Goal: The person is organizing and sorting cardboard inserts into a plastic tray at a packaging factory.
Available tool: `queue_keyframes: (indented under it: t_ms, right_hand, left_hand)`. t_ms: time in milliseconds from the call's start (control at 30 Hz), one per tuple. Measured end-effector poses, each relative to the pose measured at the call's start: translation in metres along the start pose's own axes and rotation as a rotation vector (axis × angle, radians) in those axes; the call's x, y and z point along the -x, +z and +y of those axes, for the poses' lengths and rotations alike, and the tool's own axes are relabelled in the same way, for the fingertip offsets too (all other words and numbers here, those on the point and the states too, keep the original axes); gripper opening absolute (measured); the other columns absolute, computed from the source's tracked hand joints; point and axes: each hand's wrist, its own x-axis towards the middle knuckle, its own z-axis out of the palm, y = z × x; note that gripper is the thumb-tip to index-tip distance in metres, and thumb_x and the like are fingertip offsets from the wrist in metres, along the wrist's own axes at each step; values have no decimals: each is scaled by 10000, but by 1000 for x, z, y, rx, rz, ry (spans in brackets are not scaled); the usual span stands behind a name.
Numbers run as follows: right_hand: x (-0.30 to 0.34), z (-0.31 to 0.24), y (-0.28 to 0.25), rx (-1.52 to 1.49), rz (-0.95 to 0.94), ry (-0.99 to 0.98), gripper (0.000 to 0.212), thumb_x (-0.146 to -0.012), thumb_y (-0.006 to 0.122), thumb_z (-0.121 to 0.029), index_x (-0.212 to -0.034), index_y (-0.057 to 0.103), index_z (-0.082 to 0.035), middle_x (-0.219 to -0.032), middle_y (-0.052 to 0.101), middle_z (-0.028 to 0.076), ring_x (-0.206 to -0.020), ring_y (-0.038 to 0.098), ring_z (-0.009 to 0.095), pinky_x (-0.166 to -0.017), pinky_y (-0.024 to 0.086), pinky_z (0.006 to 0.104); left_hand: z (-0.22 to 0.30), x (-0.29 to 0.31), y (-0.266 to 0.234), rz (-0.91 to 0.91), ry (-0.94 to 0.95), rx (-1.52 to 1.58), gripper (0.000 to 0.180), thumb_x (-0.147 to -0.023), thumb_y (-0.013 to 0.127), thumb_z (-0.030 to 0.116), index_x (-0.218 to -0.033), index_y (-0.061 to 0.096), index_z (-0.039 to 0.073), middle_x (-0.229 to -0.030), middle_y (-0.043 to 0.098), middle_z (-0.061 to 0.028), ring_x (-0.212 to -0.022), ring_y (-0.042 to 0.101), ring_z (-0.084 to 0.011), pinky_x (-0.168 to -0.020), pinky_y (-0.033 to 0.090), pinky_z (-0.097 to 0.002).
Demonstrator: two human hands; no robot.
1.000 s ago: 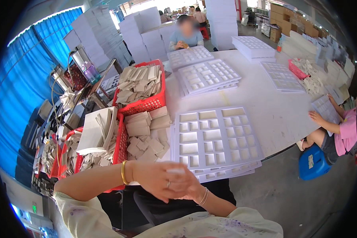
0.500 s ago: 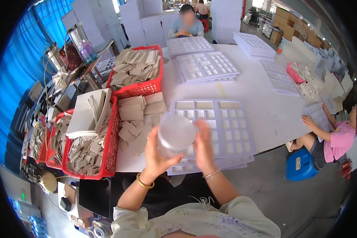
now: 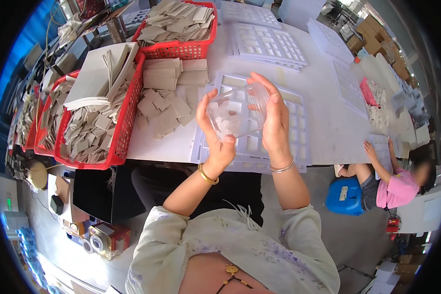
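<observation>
Between my hands, above the front of the table, a clear plastic jar [image 3: 234, 115] is tipped on its side, with small whitish pieces inside. My left hand [image 3: 217, 143] grips its left end from below, thumb in front. My right hand [image 3: 278, 122] is curved round its right end, fingers reaching over the top and behind. Whether a lid is on the jar, I cannot tell. Under it lies a stack of white grid frames [image 3: 294, 142] with rows of rectangular openings.
Red baskets [image 3: 125, 117] of grey cardboard pieces stand at the left, near loose cardboard pieces [image 3: 164, 112]. More grid frames [image 3: 269, 44] are stacked farther back. At the right, a person in pink [image 3: 399, 188] sits by a blue stool [image 3: 345, 196], handling a grid frame.
The jar has turned from lid-end up to lying tilted, showing its contents. My right hand, blurred beside it before, now wraps its right end. The view has tipped downward.
</observation>
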Motion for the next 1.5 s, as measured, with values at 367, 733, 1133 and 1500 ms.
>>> queue_keyframes:
  t_ms: [367,733,1133,1500]
  right_hand:
    - [-21,-1,-2,640,-296,-730,481,-983,345,-370,-1109,627,-1,-1223,543,197,-1126,527,340,-960,410,423]
    - [-38,-27,-24,672,-708,-804,513,-885,552,-362,-1326,446,-124,-1293,529,166,-1255,423,409,-1080,282,487]
    - [-47,-60,-31,814,-887,-274,650,-699,780,-165,-1298,528,-152,-1397,450,73,-1275,433,293,-1033,395,387]
    - [-46,-60,-42,820,-1151,-666,716,-589,766,54,-1234,494,-97,-1385,447,112,-1332,365,353,-1069,389,447]
  left_hand:
    - [33,-12,-14,158,-939,800,638,-930,294,637,-1321,396,143,-1170,519,-86,-1037,538,-222,-809,491,-429]
    - [27,-20,-40,-87,-1348,1010,651,-916,284,668,-1306,402,160,-1157,548,-68,-1016,568,-224,-743,501,-388]
    - [28,-16,-37,26,-1208,789,619,-922,317,644,-1307,391,166,-1164,526,-48,-1019,539,-230,-768,454,-390]
    - [26,-39,-55,-274,-1478,828,594,-915,330,643,-1275,468,191,-1171,567,-34,-1009,574,-235,-627,490,-385]
